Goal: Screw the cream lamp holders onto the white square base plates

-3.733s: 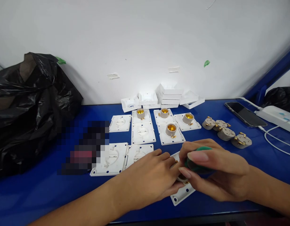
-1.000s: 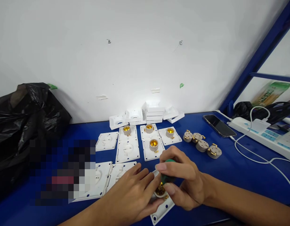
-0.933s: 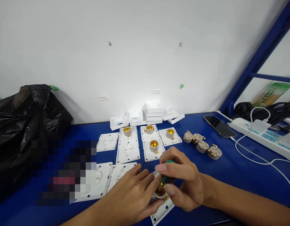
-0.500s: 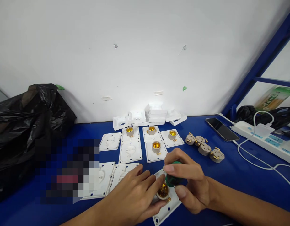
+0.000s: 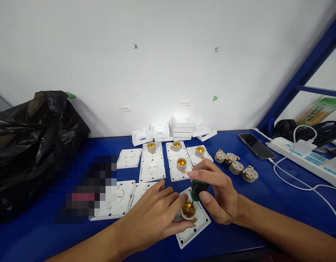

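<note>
A: What are the hands holding?

B: The right hand (image 5: 218,193) is gripping a green-and-black screwdriver (image 5: 199,189) with its fingers closing around the handle. The left hand (image 5: 158,216) is steadying the near socket (image 5: 188,211), its fingers narrowing around the rim.

A: Where is that socket sitting?

B: It is resting on the near plate (image 5: 187,237), a white square lying at an angle on the near side of the blue tabletop (image 5: 239,238). The screwdriver's shaft is reaching into its brass-lined cup, which is showing metal parts inside.

A: And the other containers?

B: Four brass-lined sockets (image 5: 181,164) are standing on white plates farther back, their cups facing up. Shallow white housings (image 5: 182,125) are lying and stacking up by the wall. Four loose sockets (image 5: 250,174) are lying to the right, nearer than the phone (image 5: 256,146). The power strip (image 5: 304,156) is holding a white plug.

A: What is staying out of view?

B: The black bag (image 5: 39,149) at left is concealing its contents. Pixelation (image 5: 88,198) is masking something and covering part of a left-hand plate (image 5: 121,198). The left hand is hiding part of the plate beside that one, and I cannot make out the screwdriver's tip.
</note>
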The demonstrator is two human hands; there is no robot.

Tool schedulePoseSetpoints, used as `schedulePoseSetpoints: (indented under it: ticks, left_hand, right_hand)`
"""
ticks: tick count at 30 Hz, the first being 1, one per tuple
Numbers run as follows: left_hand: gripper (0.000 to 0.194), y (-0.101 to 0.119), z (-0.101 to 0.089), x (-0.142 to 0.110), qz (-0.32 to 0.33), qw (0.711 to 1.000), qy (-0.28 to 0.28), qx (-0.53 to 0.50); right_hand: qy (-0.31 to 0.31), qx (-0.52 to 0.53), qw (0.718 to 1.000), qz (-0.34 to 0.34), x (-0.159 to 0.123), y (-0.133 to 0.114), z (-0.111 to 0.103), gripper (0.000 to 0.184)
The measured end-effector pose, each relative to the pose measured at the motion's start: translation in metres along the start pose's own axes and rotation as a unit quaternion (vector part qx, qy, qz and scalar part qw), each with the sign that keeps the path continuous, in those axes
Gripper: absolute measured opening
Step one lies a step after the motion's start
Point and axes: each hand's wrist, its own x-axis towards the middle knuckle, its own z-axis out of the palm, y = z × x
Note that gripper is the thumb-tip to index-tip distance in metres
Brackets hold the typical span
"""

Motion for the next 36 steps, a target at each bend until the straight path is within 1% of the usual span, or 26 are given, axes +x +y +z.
schedulePoseSetpoints:
  ticks: [5, 7, 10, 14, 16, 21, 24, 26, 28, 31, 33, 34, 36]
  left_hand:
    - [0.038, 0.001, 0.0, -0.001, -0.021, 0.999, -0.001, -0.03]
    - [0.036, 0.001, 0.001, -0.001, -0.027, 0.999, 0.0, -0.042]
    - [0.035, 0.001, 0.003, -0.002, -0.034, 0.998, 0.007, -0.055]
    - [0.034, 0.001, 0.003, -0.002, -0.032, 0.998, 0.014, -0.058]
    - [0.033, 0.001, 0.003, -0.002, -0.033, 0.997, 0.006, -0.064]
    - [0.033, 0.003, 0.001, -0.001, -0.048, 0.996, -0.009, -0.078]
    - [0.033, 0.003, -0.001, 0.0, -0.051, 0.995, -0.014, -0.081]
    - [0.032, 0.002, -0.001, 0.0, -0.048, 0.995, -0.014, -0.083]
    - [0.029, 0.002, -0.001, 0.0, -0.049, 0.994, -0.024, -0.091]
    - [0.027, 0.002, -0.002, 0.001, -0.053, 0.993, -0.035, -0.1]
    - [0.029, 0.002, -0.003, 0.001, -0.056, 0.992, -0.032, -0.104]
    - [0.03, 0.002, -0.003, 0.001, -0.057, 0.993, -0.029, -0.104]
    - [0.031, 0.003, -0.002, 0.001, -0.054, 0.993, -0.023, -0.098]
  right_hand:
    - [-0.002, -0.041, 0.999, -0.018, 0.005, -0.007, 0.001, 0.042]
    - [0.002, -0.058, 0.998, -0.024, 0.005, -0.009, 0.002, 0.042]
    - [0.005, -0.039, 0.999, -0.018, 0.005, -0.008, 0.001, 0.044]
    - [-0.028, -0.012, 0.999, -0.011, 0.006, -0.006, -0.002, 0.053]
    - [-0.035, -0.022, 0.999, -0.01, 0.007, -0.006, -0.003, 0.052]
    - [0.008, -0.067, 0.997, -0.027, 0.01, -0.008, -0.003, 0.046]
    - [0.001, -0.056, 0.998, -0.038, 0.01, -0.012, -0.002, 0.043]
    - [-0.004, -0.066, 0.998, -0.023, 0.01, -0.015, -0.002, 0.04]
    - [0.009, -0.096, 0.995, -0.006, 0.009, -0.017, -0.001, 0.037]
    - [0.029, -0.098, 0.994, -0.03, 0.008, -0.017, 0.0, 0.034]
    - [0.013, -0.062, 0.997, -0.043, 0.007, -0.016, 0.0, 0.036]
    - [-0.002, -0.043, 0.998, -0.035, 0.007, -0.015, -0.001, 0.039]
    - [-0.036, -0.009, 0.999, 0.003, 0.008, -0.015, -0.003, 0.044]
